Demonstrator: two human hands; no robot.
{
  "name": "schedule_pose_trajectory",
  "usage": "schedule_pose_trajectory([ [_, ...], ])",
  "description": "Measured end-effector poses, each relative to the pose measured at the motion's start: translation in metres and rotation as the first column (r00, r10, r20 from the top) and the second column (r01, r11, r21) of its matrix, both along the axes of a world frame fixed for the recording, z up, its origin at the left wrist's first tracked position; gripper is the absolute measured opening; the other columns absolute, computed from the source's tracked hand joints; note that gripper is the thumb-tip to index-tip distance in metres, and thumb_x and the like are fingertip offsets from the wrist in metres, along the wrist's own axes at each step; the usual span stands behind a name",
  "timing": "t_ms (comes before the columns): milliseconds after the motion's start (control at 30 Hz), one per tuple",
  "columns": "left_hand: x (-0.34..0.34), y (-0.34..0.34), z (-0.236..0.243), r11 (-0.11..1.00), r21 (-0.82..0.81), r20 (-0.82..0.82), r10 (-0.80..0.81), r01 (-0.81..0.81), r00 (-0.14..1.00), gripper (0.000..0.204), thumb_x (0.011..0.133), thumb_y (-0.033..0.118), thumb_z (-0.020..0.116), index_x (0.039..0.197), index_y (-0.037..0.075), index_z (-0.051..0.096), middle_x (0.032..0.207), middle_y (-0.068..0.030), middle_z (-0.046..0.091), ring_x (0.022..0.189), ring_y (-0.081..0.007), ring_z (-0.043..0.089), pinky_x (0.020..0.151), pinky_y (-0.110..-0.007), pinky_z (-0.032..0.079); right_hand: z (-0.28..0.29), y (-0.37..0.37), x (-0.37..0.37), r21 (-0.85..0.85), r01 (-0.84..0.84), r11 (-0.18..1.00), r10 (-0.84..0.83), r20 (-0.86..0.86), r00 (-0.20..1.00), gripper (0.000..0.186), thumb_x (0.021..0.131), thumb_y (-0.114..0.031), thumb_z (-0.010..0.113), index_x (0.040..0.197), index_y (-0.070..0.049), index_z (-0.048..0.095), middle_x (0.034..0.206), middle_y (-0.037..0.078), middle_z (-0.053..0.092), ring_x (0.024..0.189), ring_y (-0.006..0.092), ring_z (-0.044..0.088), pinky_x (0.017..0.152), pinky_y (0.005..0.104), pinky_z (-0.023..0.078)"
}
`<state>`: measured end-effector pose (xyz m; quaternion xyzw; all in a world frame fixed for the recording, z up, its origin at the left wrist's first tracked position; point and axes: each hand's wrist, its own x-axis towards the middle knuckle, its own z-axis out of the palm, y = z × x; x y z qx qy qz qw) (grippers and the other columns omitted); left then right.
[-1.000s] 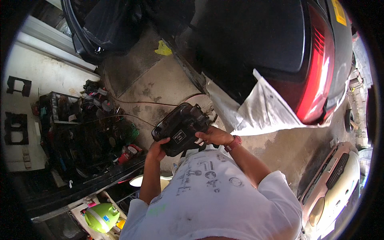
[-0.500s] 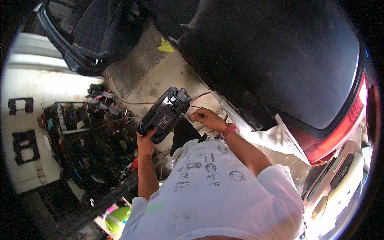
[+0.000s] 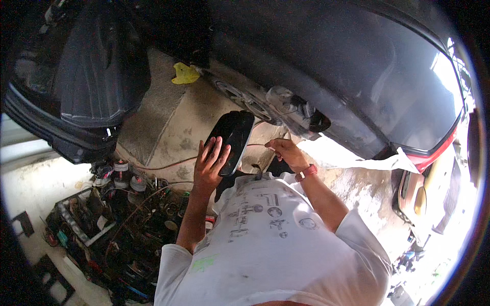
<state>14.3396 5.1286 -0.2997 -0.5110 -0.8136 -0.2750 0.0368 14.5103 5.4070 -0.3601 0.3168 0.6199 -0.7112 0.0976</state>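
My left hand [image 3: 209, 163] is wrapped round the edge of a black car side mirror [image 3: 236, 137], its fingers spread over the dark, smooth face. The mirror is tilted in front of my waist, with a pale rim along its right side. Its far side and my left thumb are hidden. Just right of the mirror and apart from it, my right hand [image 3: 287, 153] is closed in a pinch. Whatever may be between those fingertips is too small to make out.
A dark car body [image 3: 326, 61] fills the upper right, with a wheel [image 3: 245, 99] under it. At upper left is a black car door [image 3: 97, 76]. A yellow cloth-like piece [image 3: 185, 74] and a thin reddish hose [image 3: 168, 167] lie on the floor. Cluttered parts surround a crate [image 3: 84, 217].
The side mirror has been turned, so its smooth dark face shows instead of the labelled, bracketed side. My left hand's fingers now lie across it. My right hand has shifted slightly right, still pinched.
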Motion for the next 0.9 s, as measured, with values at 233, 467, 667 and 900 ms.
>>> schedule_pose_trajectory([
  [233, -0.062, -0.022, -0.017, 0.996, 0.043, -0.053, -0.076, 0.078, 0.996, 0.053, 0.092, 0.014, 0.077, 0.145, 0.017, 0.070, 0.162, -0.0117, 0.054, 0.145, -0.0367, 0.054, 0.126, -0.069, 0.029, 0.010, -0.054, -0.033, -0.063, 0.195, 0.979, -0.195, -0.003, 0.981, 0.041, 0.112, -0.040, 0.062, 0.115, -0.002, 0.078, 0.086, -0.003, 0.066, 0.069, 0.0058, 0.052, 0.065, 0.0236, 0.045],
  [467, -0.058, 0.000, -0.007, 0.983, 0.138, 0.424, 0.052, -0.122, 0.904, 0.061, 0.093, -0.008, 0.060, 0.152, 0.007, 0.063, 0.170, -0.0193, 0.043, 0.146, -0.0406, 0.054, 0.115, -0.048, 0.049, -0.011, -0.039, -0.044, -0.077, 0.669, 0.739, -0.663, 0.091, 0.743, 0.052, 0.104, -0.054, 0.070, 0.115, -0.003, 0.079, 0.074, -0.004, 0.055, 0.064, 0.0086, 0.048, 0.060, 0.0281, 0.042],
  [667, -0.044, 0.023, 0.009, 0.995, 0.092, 0.400, -0.012, -0.027, 0.917, 0.057, 0.097, -0.009, 0.056, 0.152, 0.004, 0.062, 0.171, -0.0202, 0.040, 0.149, -0.0409, 0.051, 0.115, -0.046, 0.048, -0.024, -0.011, -0.069, -0.213, 0.795, 0.568, -0.787, 0.141, 0.600, 0.045, 0.102, -0.051, 0.072, 0.108, -0.006, 0.078, 0.081, -0.005, 0.048, 0.069, 0.0092, 0.048, 0.063, 0.0293, 0.042],
  [900, -0.030, 0.055, 0.039, 0.997, 0.048, 0.323, -0.070, 0.057, 0.944, 0.054, 0.098, -0.004, 0.054, 0.151, -0.001, 0.060, 0.172, -0.0159, 0.041, 0.150, -0.0377, 0.051, 0.119, -0.044, 0.044, -0.077, 0.000, -0.025, -0.296, 0.840, 0.455, -0.851, 0.131, 0.508, 0.028, 0.098, -0.029, 0.069, 0.103, -0.003, 0.078, 0.074, 0.000, 0.057, 0.063, 0.0137, 0.050, 0.058, 0.0324, 0.043],
])
